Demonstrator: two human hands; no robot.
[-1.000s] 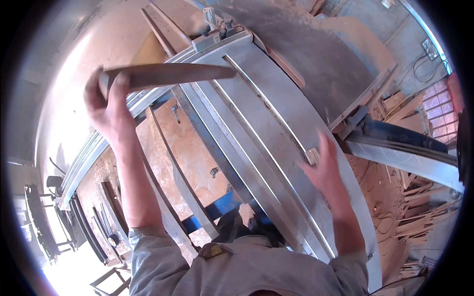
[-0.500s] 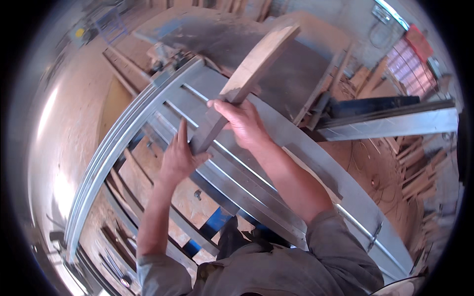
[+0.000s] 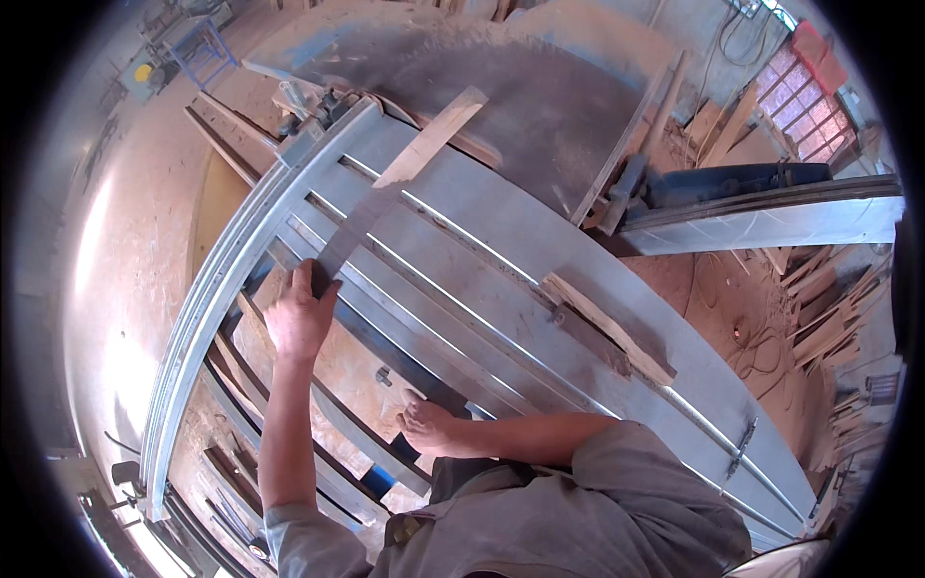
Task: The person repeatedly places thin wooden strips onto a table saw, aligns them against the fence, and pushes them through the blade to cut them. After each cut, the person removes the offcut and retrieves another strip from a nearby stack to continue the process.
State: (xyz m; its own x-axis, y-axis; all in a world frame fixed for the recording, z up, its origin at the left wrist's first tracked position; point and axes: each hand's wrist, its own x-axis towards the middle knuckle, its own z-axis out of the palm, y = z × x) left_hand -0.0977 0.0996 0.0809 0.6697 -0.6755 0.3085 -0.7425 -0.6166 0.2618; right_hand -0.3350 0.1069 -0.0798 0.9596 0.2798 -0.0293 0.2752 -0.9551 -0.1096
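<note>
Left hand [image 3: 302, 316] gripping near end of wooden board [image 3: 429, 144], which lies across slotted metal table [image 3: 525, 231]; right hand [image 3: 430, 427] curled close to the body, can't tell if holding anything; wood strip [image 3: 617, 330] lies further right.

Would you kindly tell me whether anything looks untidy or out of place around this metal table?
Yes: beyond the right side of the metal table, strips of scrap wood lie in a jumbled heap, pointing different ways, which looks untidy rather than neatly stacked.
</note>
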